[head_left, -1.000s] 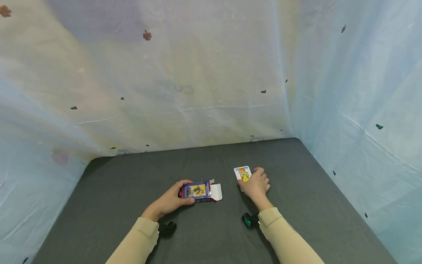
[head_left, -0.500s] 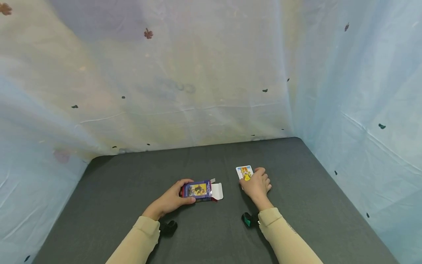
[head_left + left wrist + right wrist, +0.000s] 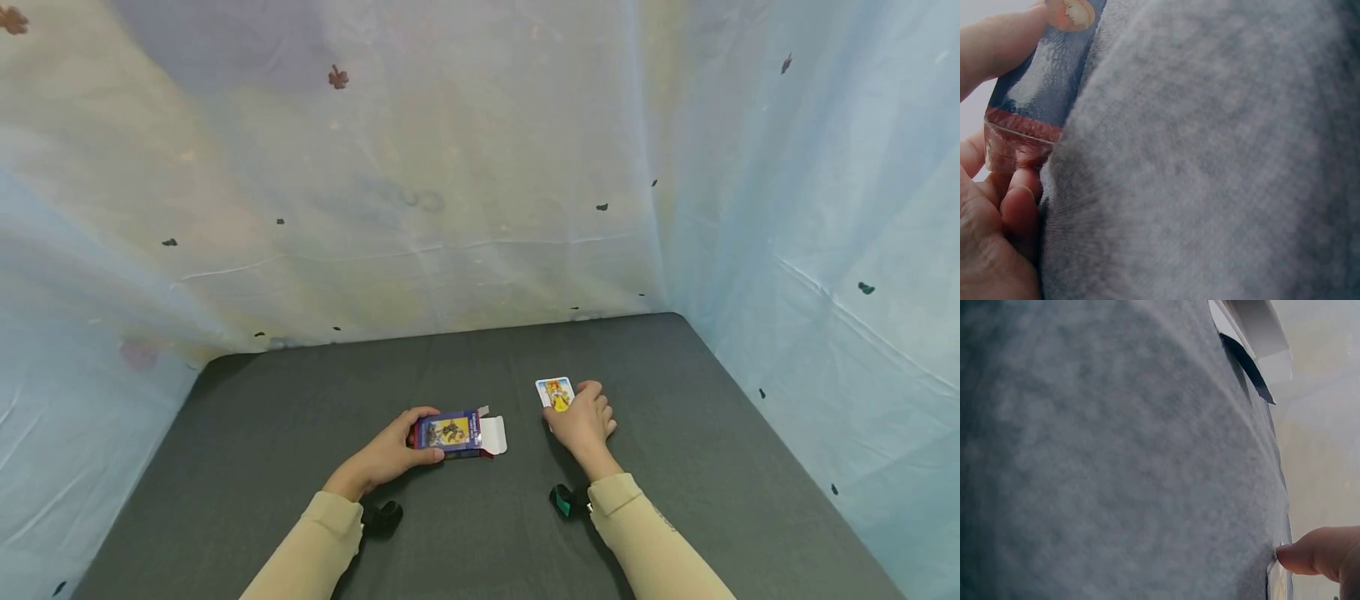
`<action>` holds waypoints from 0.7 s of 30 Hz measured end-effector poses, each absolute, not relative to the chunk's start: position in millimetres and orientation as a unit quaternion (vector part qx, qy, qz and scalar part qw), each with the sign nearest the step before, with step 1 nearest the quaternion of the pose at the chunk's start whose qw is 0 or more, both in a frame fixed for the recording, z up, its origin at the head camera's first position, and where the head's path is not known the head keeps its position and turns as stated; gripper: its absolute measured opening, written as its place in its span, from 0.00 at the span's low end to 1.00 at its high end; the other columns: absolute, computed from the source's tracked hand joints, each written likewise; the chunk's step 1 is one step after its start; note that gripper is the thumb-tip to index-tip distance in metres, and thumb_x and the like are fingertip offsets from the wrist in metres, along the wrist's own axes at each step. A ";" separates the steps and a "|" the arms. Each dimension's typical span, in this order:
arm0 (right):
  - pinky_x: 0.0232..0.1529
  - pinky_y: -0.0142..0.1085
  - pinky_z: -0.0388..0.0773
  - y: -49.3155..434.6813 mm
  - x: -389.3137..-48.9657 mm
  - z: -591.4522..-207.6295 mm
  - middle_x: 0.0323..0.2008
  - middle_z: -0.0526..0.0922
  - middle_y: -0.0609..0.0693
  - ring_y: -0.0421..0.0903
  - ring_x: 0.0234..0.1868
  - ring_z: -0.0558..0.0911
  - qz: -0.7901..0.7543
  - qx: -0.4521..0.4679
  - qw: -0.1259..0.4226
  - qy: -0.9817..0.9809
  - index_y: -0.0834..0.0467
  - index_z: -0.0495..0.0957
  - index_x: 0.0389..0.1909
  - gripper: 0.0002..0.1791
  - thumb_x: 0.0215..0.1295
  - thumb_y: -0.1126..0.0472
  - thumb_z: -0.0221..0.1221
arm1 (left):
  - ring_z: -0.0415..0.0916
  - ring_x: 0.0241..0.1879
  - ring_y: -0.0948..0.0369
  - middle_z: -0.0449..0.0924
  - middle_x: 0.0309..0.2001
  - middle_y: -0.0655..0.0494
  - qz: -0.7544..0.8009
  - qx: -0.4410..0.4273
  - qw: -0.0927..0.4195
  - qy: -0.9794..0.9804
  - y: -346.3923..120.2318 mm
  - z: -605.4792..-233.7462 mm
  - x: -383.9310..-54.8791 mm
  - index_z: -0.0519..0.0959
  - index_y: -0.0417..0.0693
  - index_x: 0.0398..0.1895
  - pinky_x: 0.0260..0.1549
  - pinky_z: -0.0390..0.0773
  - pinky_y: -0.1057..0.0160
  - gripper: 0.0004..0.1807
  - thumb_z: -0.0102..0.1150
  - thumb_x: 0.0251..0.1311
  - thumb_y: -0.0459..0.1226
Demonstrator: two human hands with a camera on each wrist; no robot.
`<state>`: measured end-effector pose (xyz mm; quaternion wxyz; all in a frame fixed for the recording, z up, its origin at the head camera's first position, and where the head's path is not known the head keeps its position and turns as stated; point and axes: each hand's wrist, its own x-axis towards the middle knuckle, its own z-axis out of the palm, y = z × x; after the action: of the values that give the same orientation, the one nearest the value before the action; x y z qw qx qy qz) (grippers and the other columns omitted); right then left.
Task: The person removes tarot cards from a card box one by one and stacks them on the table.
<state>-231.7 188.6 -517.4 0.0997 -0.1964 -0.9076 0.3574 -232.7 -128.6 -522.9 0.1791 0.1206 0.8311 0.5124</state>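
In the head view my left hand [image 3: 392,450] grips a small blue and red card box [image 3: 448,432] by its left end, thumb at the near side and fingers round the far side. A white flap [image 3: 493,436] stands out from the box's right end. The left wrist view shows the box's blue side [image 3: 1047,81] between thumb and fingers. To the right, my right hand [image 3: 587,421] holds a white-bordered picture card [image 3: 556,392] with a yellow figure, its thumb on the near edge. I cannot tell whether more cards lie under it.
Both hands work over a dark grey cloth-covered table [image 3: 480,533]. Pale patterned curtains [image 3: 450,167] rise behind its far edge and along both sides. Black straps [image 3: 384,518] hang from the wrists.
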 end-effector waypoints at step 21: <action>0.46 0.47 0.69 175.1 -218.5 -500.2 0.48 0.76 0.58 0.52 0.45 0.74 0.461 -0.060 0.096 -0.880 0.59 0.68 0.61 0.34 0.60 0.44 0.65 | 0.68 0.52 0.54 0.67 0.59 0.52 0.513 0.132 0.192 0.826 -132.6 -523.4 -233.5 0.65 0.63 0.66 0.53 0.66 0.51 0.39 0.72 0.51 0.49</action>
<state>-218.5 175.1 -500.2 0.0962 -0.0595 -0.8799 0.4614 -233.5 -132.6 -523.4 0.1919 0.1316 0.8262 0.5130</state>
